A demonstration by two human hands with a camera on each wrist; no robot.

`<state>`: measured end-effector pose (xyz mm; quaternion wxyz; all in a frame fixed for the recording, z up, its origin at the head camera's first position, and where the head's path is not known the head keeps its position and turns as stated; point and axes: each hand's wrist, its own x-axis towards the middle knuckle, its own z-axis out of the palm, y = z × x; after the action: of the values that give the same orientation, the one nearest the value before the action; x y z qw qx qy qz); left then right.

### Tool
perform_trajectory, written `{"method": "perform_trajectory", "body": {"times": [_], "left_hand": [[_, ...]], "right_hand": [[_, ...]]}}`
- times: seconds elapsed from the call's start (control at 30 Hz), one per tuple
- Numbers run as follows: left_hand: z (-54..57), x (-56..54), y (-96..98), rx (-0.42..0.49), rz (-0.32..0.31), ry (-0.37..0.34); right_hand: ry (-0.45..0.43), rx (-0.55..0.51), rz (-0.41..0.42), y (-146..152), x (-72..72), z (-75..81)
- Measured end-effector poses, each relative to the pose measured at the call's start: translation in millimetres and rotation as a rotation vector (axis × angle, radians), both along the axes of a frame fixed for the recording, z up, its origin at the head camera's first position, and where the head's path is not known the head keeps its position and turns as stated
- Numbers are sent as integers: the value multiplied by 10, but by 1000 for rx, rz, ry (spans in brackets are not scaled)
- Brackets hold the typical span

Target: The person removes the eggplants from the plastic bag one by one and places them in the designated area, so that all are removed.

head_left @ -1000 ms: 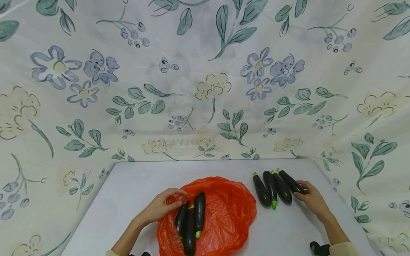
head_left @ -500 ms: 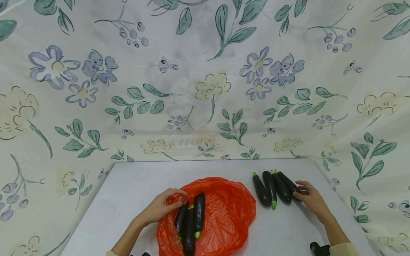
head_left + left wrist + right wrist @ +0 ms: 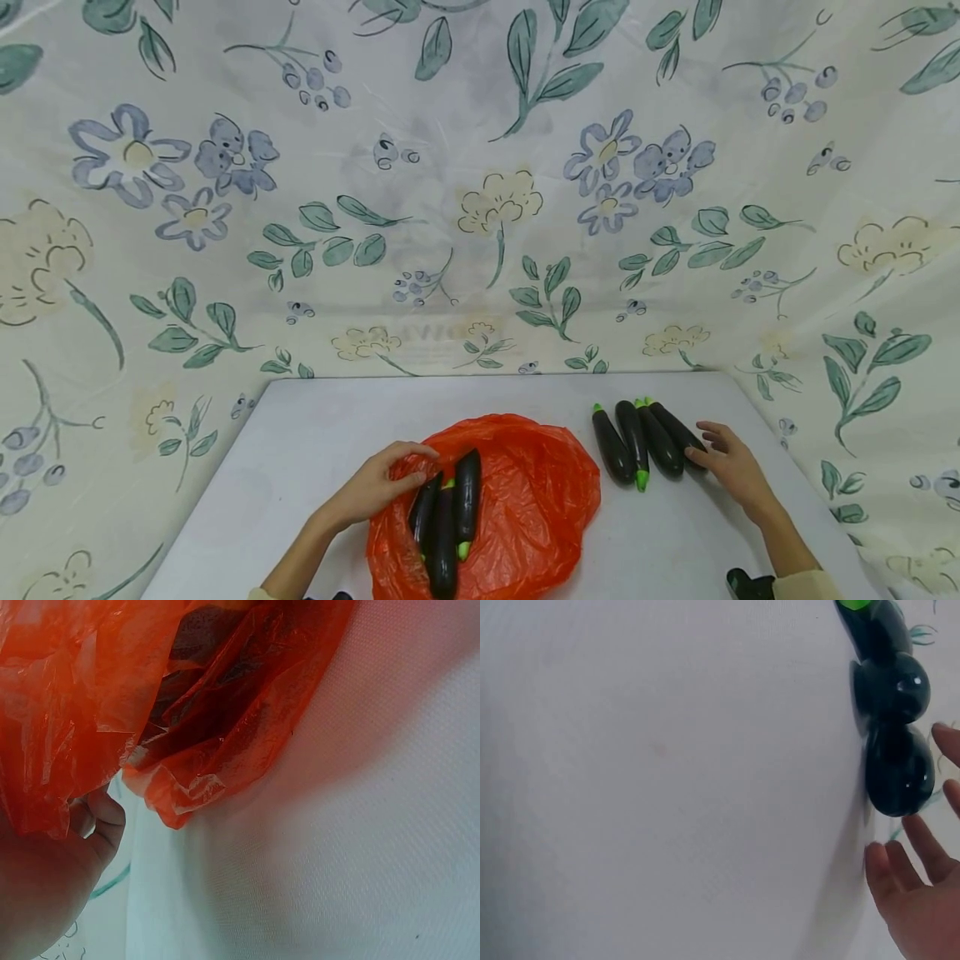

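Note:
A red plastic bag [image 3: 536,500] lies spread on the table, with three dark eggplants [image 3: 467,496] on it, side by side near its left edge. My left hand [image 3: 381,485] holds the bag's left rim between thumb and fingers; in the left wrist view, film hides most of the fingers [image 3: 109,817]. To the right of the bag, several eggplants [image 3: 660,442] with green stem ends lie in a slanted row. Beside the lower end of the rightmost eggplant [image 3: 677,427] is my right hand [image 3: 735,468], fingers spread and loosely bent, gripping nothing. Whether a fingertip touches it is unclear.
The white table [image 3: 322,417] ends at a back edge against a flower-patterned cloth [image 3: 480,275], which also rises along both sides. A black wrist-worn device [image 3: 750,583] shows at the right forearm, and part of another [image 3: 341,596] by the left.
The right hand has let go of the rightmost eggplant, which now lies slightly closer to the row, and has drawn a little to the right with its fingers opened. The left hand keeps its place.

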<state>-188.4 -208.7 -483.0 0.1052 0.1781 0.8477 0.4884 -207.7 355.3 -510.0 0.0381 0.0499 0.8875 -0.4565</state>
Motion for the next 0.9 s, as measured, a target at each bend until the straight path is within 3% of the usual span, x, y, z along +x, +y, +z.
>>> {"method": "perform_trajectory", "body": {"times": [0.17, 0.37, 0.63, 0.9], "left_hand": [[0, 7, -1, 1, 7, -7], [16, 14, -2, 2, 12, -16], [24, 20, -3, 1, 21, -14], [45, 38, -38, -3, 33, -8]], "right_hand": [[55, 27, -15, -25, 22, 60], [188, 53, 19, -162, -11, 228], [276, 54, 124, -540, -62, 432], [280, 45, 305, -1042, 40, 458]]}}
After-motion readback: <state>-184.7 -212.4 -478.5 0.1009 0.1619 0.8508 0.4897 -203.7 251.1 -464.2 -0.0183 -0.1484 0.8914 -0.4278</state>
